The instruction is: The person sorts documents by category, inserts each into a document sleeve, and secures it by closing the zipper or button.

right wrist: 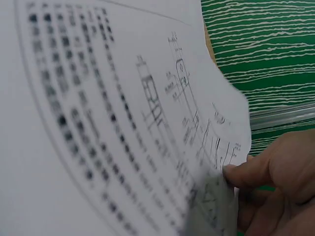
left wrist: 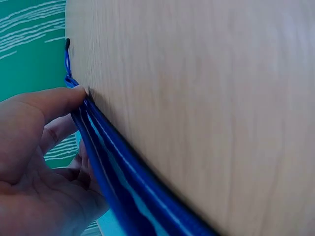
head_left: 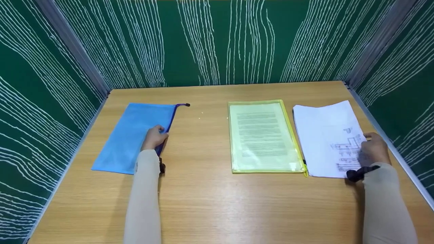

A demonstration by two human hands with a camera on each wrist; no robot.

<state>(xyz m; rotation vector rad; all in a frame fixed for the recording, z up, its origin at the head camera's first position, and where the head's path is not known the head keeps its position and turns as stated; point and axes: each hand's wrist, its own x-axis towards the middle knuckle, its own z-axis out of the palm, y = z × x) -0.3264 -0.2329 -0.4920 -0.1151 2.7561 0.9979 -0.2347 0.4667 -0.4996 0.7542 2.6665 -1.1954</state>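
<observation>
On the left of the table lies a blue zip folder [head_left: 125,139], its dark blue zipper edge facing right. My left hand [head_left: 155,137] is at that edge; in the left wrist view, thumb and fingers of the left hand [left wrist: 44,147] pinch one zipper band [left wrist: 103,157], and the two bands stand apart with a gap between them. At the right, a stack of white paper sheets [head_left: 322,132] printed with drawings and text lies on the table. My right hand [head_left: 375,149] grips its right edge; the right wrist view shows the thumb on top of the paper [right wrist: 147,123].
A yellow-edged transparent zip folder [head_left: 262,166] with a printed sheet inside lies between the two, close beside the paper stack. Its yellow pull tab [head_left: 306,171] is near the stack's lower left corner. Green panels with white lines [head_left: 223,40] surround the wooden table [head_left: 217,203].
</observation>
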